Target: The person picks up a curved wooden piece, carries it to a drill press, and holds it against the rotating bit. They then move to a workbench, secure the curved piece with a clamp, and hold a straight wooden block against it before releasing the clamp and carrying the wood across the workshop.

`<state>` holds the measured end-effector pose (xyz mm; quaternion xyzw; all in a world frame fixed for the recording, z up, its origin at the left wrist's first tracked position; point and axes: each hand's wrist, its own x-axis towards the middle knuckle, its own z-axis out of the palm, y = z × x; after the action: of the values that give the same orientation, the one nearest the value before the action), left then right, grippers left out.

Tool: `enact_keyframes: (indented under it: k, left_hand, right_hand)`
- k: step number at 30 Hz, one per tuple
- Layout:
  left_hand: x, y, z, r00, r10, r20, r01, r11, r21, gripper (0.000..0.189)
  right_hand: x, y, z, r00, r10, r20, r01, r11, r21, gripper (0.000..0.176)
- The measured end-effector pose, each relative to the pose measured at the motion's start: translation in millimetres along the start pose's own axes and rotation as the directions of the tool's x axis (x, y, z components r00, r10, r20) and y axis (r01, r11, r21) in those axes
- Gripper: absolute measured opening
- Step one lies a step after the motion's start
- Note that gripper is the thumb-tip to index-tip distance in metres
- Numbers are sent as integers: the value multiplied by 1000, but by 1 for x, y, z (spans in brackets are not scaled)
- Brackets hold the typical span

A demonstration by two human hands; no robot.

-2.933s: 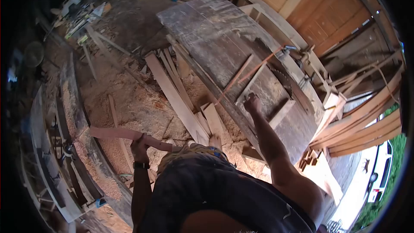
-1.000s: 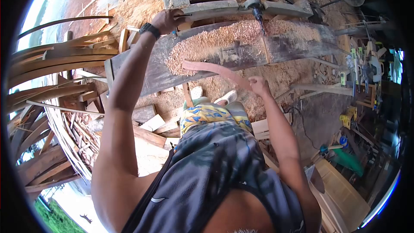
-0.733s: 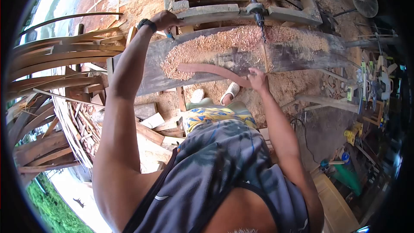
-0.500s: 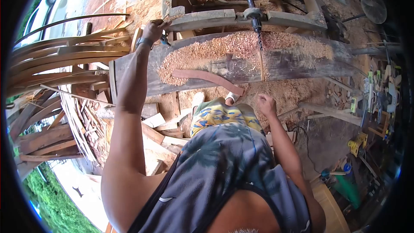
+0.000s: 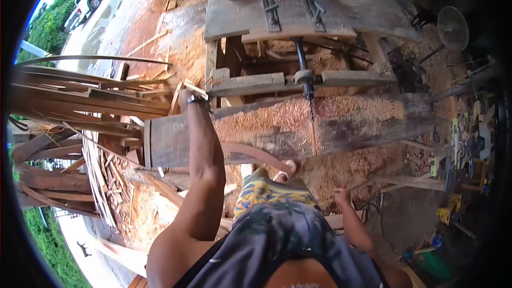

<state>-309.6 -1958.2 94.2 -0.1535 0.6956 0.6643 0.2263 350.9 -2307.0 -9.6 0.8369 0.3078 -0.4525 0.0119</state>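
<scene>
My left hand [image 5: 186,97] reaches to the left end of the machine frame, by a pale wood strip [image 5: 196,90]; its fingers are mostly hidden, so what it may hold is unclear. My right hand [image 5: 341,197] hangs near my hip, fingers curled, nothing visible in it. A dark plank bench [image 5: 173,140] bears wood shavings [image 5: 256,121]. Across its front edge lies a curved reddish-brown wood piece [image 5: 250,152]. A dark spindle [image 5: 303,61] carries a drill bit [image 5: 311,111] pointing at a thin wood strip [image 5: 313,137] on the bench.
Behind the bench stands a machine table [image 5: 234,8] with clamps. Long boards [image 5: 90,96] are stacked at the left, above scrap strips [image 5: 98,165]. A round metal disc [image 5: 453,28] is at upper right. Tools, including a yellow one [image 5: 449,209], lie along the right.
The view has tilted up, showing more of the machine table, and the bench sits lower in the picture. My left hand has shifted slightly; the blue object beside it no longer shows.
</scene>
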Motion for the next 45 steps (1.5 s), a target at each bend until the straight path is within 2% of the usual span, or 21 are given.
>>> enact_keyframes:
  k: [3,5,7,9,11,12,18,19,21,23,24,25,27,28,31,33,34,36,39,41,45]
  left_hand:
    - [62,-33,-4,998,15,60,-13,999,-30,54]
    - [4,-5,-36,880,292,375,-437,807,398,44]
    - [-42,6,-58,248,884,397,-896,54,440,52]
    - [-90,54,-84,-39,453,890,-909,-385,157,65]
    - [-70,74,-86,66,-98,993,-887,-462,13,66]
    - [-52,74,-88,-147,-49,988,-843,-517,-150,58]
    - [-16,88,-57,-329,-380,864,-739,-465,-486,30]
    - [-22,87,-62,-336,-375,864,-739,-463,-489,30]
    - [-42,80,-78,86,-286,954,-884,-463,-59,23]
    - [-28,42,-93,-166,26,986,-915,-377,-144,22]
    - [-9,14,-83,97,123,988,-952,-278,128,25]
    - [-40,15,-77,663,-48,747,-691,347,634,27]
    - [46,-49,-67,526,-431,733,252,902,350,29]
    - [36,-38,-64,524,-426,737,245,905,348,29]
    - [-6,-27,-73,522,-423,741,418,884,210,38]
    - [12,-24,-84,564,-285,775,-450,681,578,51]
    - [1,-9,-91,570,-276,774,-442,690,572,51]
    - [-38,51,-112,137,-201,970,-988,-97,120,60]
    - [-94,97,-114,258,-259,931,-857,-506,97,56]
    - [-55,82,-107,-180,-158,971,-799,-553,-237,39]
    - [-53,77,-73,76,-394,916,-864,-485,-136,41]
  right_hand:
    - [-14,-33,-17,1000,22,-19,-21,999,27,19]
    - [-17,-42,-18,997,76,-12,-75,993,92,20]
    - [-14,-42,-25,996,-69,-60,76,990,119,18]
    - [32,0,-4,991,-65,-114,87,976,200,19]
    - [43,18,11,996,-48,-79,65,970,235,21]
    - [34,18,11,999,-49,-13,51,976,211,23]
    - [38,56,79,998,43,-36,-51,968,-247,25]
    - [50,63,86,980,198,35,-185,956,-229,26]
    - [40,51,81,980,196,42,-187,971,-151,25]
    - [17,31,87,979,189,74,-190,981,20,24]
    - [3,22,93,979,181,97,-191,976,104,23]
    - [-8,14,98,978,170,119,-190,965,184,22]
    - [-24,1,104,982,151,110,-182,910,373,20]
    - [-26,-3,109,985,142,95,-171,822,543,19]
    - [-32,-4,110,975,140,173,-212,819,533,15]
    - [-28,-12,97,970,126,206,-218,825,522,13]
    - [-28,-16,87,958,147,245,-236,888,394,12]
    - [34,25,117,978,105,178,-157,939,306,8]
    - [-16,-48,74,999,-25,44,14,974,226,11]
    - [37,-47,91,988,-138,74,110,946,306,20]
    - [36,-130,95,905,-386,181,320,896,308,47]
